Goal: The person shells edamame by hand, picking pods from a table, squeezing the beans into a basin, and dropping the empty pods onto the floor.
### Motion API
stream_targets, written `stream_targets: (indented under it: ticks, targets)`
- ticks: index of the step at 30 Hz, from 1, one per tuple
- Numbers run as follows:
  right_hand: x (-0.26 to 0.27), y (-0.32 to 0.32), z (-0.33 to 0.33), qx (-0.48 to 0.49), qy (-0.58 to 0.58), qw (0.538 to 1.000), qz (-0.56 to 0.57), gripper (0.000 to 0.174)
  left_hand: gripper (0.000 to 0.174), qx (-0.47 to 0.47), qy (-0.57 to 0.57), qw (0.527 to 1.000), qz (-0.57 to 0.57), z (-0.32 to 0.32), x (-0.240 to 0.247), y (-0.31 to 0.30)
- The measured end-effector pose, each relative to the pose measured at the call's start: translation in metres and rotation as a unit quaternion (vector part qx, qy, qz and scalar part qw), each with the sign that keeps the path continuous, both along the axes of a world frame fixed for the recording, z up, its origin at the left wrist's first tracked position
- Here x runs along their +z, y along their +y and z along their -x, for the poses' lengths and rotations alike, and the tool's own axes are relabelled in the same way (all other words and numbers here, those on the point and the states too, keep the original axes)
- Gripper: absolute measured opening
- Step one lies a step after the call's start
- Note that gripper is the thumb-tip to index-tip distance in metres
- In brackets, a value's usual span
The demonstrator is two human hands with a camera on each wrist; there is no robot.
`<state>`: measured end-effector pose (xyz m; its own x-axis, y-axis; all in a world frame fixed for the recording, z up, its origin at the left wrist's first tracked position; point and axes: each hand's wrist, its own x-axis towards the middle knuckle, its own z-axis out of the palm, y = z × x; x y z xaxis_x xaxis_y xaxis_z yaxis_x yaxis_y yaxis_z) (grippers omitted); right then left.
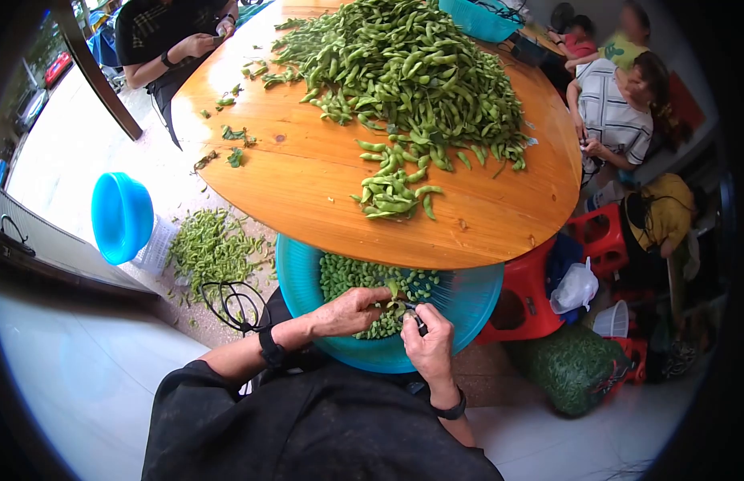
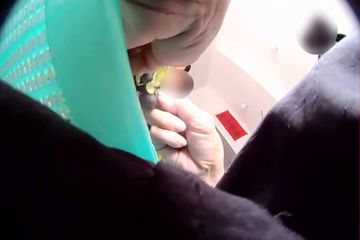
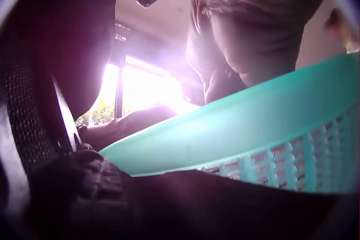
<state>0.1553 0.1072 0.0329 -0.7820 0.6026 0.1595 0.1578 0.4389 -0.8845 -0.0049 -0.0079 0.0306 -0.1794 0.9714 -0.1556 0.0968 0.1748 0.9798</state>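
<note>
In the head view, my left hand pinches a green pod above a turquoise basket with shelled green beans in it. Curled round a small dark tool, my right hand meets the pod from the right; the tool's exact kind is unclear. The left wrist view shows the left hand above the right hand, a yellow-green pod and dark round parts between them. In the right wrist view the right hand looms over the basket rim, its fingertips hidden.
A large heap of pods and a smaller pile lie on the wooden table, whose edge overhangs the basket. Pods or husks litter the floor beside a blue basin. Red stools stand right; other people sit around.
</note>
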Motion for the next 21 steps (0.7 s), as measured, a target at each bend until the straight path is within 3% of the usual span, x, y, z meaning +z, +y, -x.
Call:
stream_targets:
  ticks: [1,3,4,7,10,13,14,16,17,19,21]
  targets:
    - [0.004,-0.001,0.0,0.0,0.0,1.0,0.001,0.012,0.034,0.0,0.0,1.0,0.001,0.001,0.001,-0.001]
    - [0.015,-0.003,0.001,-0.006,-0.019,0.995,-0.1,0.006,0.03,0.004,-0.143,0.988,0.064,0.002,0.001,-0.003]
    - [0.014,-0.005,0.001,-0.007,-0.019,0.995,-0.1,0.006,0.03,0.004,-0.143,0.988,0.065,0.001,0.0,-0.002]
    - [0.007,-0.009,0.0,-0.003,-0.043,0.991,-0.127,0.002,0.033,0.104,-0.12,0.98,-0.117,-0.001,-0.018,0.007]
    - [0.008,-0.007,0.0,0.025,-0.05,0.989,-0.137,0.003,0.03,0.082,-0.165,0.983,-0.029,-0.003,-0.02,0.005]
    - [0.024,-0.004,-0.002,-0.025,-0.042,0.994,-0.096,0.005,0.028,0.065,-0.173,0.982,-0.033,-0.001,-0.01,0.004]
    - [0.024,0.001,-0.003,-0.031,-0.014,0.99,-0.135,0.011,0.028,0.065,-0.173,0.982,-0.033,-0.001,-0.005,0.004]
    - [0.026,0.005,-0.007,-0.007,-0.01,0.994,0.108,0.015,0.027,0.031,-0.141,0.989,0.01,-0.001,0.005,0.004]
    - [0.027,0.005,-0.008,-0.01,-0.009,0.994,0.108,0.015,0.026,0.037,-0.159,0.987,0.002,-0.004,0.007,0.005]
    - [0.034,0.003,-0.007,0.03,0.012,0.959,0.281,0.019,0.025,0.039,-0.161,0.986,0.007,-0.006,0.006,0.007]
    - [0.032,0.003,-0.007,0.036,0.022,0.955,0.294,0.016,0.025,0.044,-0.164,0.985,0.014,-0.008,0.004,0.007]
